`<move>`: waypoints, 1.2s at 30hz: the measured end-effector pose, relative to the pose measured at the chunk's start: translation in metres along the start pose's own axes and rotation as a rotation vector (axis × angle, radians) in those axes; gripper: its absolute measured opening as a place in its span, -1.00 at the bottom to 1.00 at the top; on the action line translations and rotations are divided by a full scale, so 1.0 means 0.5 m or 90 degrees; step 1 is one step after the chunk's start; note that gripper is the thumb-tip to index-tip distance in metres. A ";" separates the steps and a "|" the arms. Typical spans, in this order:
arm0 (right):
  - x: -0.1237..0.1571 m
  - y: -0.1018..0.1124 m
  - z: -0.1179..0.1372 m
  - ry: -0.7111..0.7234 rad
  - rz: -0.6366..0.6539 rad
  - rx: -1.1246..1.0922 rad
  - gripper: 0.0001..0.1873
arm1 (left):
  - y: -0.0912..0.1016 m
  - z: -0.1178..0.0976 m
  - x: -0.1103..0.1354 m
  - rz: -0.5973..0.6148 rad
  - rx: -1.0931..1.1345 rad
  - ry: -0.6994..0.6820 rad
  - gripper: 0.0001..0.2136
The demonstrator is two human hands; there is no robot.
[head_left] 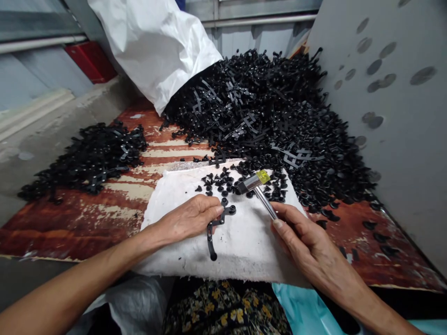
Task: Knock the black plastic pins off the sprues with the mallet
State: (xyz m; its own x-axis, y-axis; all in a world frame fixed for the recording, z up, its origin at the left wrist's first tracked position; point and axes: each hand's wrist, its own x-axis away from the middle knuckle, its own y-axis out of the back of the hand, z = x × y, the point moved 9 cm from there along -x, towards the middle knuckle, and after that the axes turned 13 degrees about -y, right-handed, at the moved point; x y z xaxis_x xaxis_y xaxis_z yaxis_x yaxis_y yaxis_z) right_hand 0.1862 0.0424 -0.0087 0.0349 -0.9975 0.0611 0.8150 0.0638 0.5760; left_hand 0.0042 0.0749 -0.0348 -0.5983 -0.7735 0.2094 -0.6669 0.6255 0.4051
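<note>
My left hand (195, 216) pinches a black jointed plastic linkage (211, 242) with round ends, over a white cloth (244, 251). One curved arm of it points down toward me, and two round ends stick out beyond my fingertips. My right hand (300, 237) grips the metal handle of a small mallet (266, 202). Its head has a yellow face on one side and a dark face on the other, and is held above the cloth to the right of the linkage. Small black mushroom-shaped plugs (223, 181) lie scattered behind the mallet and the linkage.
A big heap of black plugs and linkages (265, 107) spills from a white sack (164, 46) at the back. Another black pile (94, 158) lies on the worn red-brown table (70, 223) at left. A grey panel (394, 111) stands on the right.
</note>
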 end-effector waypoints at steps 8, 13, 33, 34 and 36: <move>-0.001 -0.004 0.000 -0.007 0.010 0.006 -0.67 | 0.002 0.006 -0.006 0.012 -0.012 -0.002 -0.61; -0.003 -0.009 -0.003 -0.017 0.022 0.003 -0.63 | -0.001 0.007 -0.008 0.013 0.027 0.006 -0.59; 0.000 -0.004 0.003 0.011 0.012 0.003 -0.62 | -0.002 0.010 -0.007 0.017 0.050 0.031 -0.61; 0.000 -0.004 0.004 0.012 0.013 0.003 -0.62 | -0.002 0.011 -0.007 0.019 0.039 0.029 -0.61; 0.000 -0.005 0.004 0.011 0.018 0.002 -0.64 | 0.000 0.010 -0.006 0.022 0.014 0.024 -0.61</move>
State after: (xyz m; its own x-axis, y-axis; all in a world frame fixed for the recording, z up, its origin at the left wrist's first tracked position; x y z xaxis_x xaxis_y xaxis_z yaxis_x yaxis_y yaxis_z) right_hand 0.1828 0.0423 -0.0085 0.0679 -0.9957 0.0630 0.8119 0.0918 0.5765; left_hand 0.0036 0.0778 -0.0401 -0.6040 -0.7546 0.2566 -0.6559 0.6535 0.3779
